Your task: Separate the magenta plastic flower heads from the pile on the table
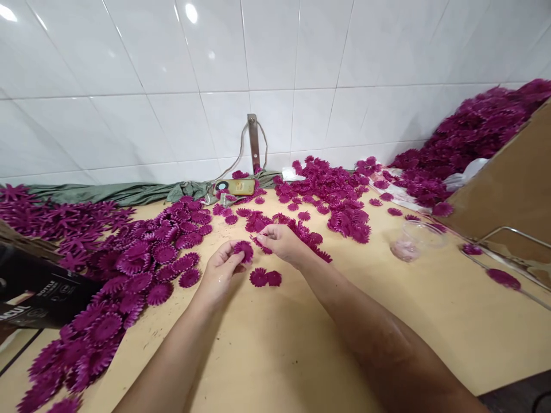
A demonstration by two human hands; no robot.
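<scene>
My left hand (222,269) pinches a round magenta artificial flower layer (243,250) with scalloped petals between thumb and fingers. To its right, my right hand (279,242) is closed on another magenta flower layer (263,247), most of it covered by the fingertips. The two hands are apart. Just below them, two loose flower layers (259,277) lie side by side on the tan table (275,344). Behind the right hand spreads a pile of small flower layers (336,198). Larger layers (138,261) are heaped left of my left hand.
A yellow-green device (236,187) sits by the wall on green cloth (142,195). At left is a black box (43,287). On the right stand a clear plastic cup (407,248), a cardboard panel (508,178), a metal rod (534,298) with flower pieces, and a tall magenta heap (486,132).
</scene>
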